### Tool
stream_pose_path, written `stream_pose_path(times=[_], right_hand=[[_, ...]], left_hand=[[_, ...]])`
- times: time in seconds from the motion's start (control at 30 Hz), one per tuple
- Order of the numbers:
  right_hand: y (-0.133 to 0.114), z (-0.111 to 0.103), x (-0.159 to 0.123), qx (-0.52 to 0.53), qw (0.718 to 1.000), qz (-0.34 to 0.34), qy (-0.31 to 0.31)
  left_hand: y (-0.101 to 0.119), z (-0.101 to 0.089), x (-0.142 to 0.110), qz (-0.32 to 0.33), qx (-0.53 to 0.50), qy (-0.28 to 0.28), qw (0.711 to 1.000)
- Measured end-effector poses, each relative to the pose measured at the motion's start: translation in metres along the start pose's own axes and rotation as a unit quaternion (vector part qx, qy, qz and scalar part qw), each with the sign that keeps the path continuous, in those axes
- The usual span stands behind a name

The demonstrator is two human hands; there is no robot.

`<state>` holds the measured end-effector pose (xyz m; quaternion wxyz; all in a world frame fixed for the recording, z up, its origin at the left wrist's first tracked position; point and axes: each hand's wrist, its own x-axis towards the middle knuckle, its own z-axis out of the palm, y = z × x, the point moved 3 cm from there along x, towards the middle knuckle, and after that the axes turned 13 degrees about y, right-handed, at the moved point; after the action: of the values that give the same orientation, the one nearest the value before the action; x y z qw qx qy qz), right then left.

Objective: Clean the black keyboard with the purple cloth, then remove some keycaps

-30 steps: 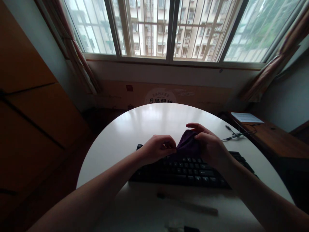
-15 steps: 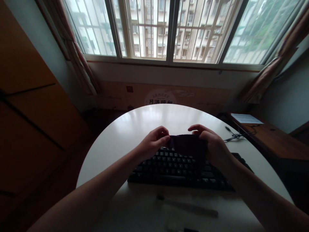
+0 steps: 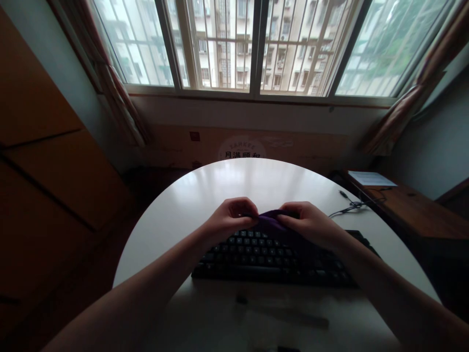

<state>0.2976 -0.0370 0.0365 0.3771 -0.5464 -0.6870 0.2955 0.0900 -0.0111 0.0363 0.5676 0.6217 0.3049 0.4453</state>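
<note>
A black keyboard (image 3: pixel 264 256) lies across the middle of the round white table (image 3: pixel 205 195). A small dark purple cloth (image 3: pixel 273 222) is held just above the keyboard's far edge. My left hand (image 3: pixel 229 220) pinches the cloth's left end with curled fingers. My right hand (image 3: pixel 311 225) grips its right end, fingers closed over the fabric. The two hands are close together, with the cloth bunched between them.
A thin dark stick-like object (image 3: pixel 282 313) lies on the table in front of the keyboard. A cable (image 3: pixel 351 206) trails off the table's right side toward a wooden desk (image 3: pixel 403 205) holding a paper (image 3: pixel 370 178). A large window (image 3: pixel 256 44) and curtains stand behind.
The cloth was first bunched, then stretched flat between my hands, and is now gathered again. Both hands have come lower, nearer the keyboard's far edge.
</note>
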Motion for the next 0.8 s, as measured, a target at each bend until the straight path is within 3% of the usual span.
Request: stream_pose_path(times=[0.13,0.23,0.33,0.47,0.63,0.8], right_hand=[[-0.003,-0.005,0.001,0.082,0.993,-0.028,0.077],[-0.006,-0.004,-0.001,0.135,0.988,-0.024,0.069],[-0.011,0.0,-0.005,0.117,0.991,-0.032,0.062],[-0.017,0.008,-0.01,0.087,0.994,-0.04,0.055],[-0.021,0.013,-0.015,0.144,0.989,0.007,0.011],[-0.018,0.008,-0.015,0.164,0.984,0.056,0.029]], left_hand=[[0.004,0.001,-0.002,0.037,0.019,-0.064,0.997],[0.0,0.001,-0.002,0.039,0.035,-0.038,0.998],[-0.005,0.003,-0.002,0.048,0.093,-0.008,0.994],[-0.005,0.011,-0.005,0.079,0.149,-0.025,0.985],[-0.008,0.013,-0.004,0.034,0.114,-0.023,0.993],[-0.009,0.006,0.002,-0.019,0.021,0.014,1.0]])
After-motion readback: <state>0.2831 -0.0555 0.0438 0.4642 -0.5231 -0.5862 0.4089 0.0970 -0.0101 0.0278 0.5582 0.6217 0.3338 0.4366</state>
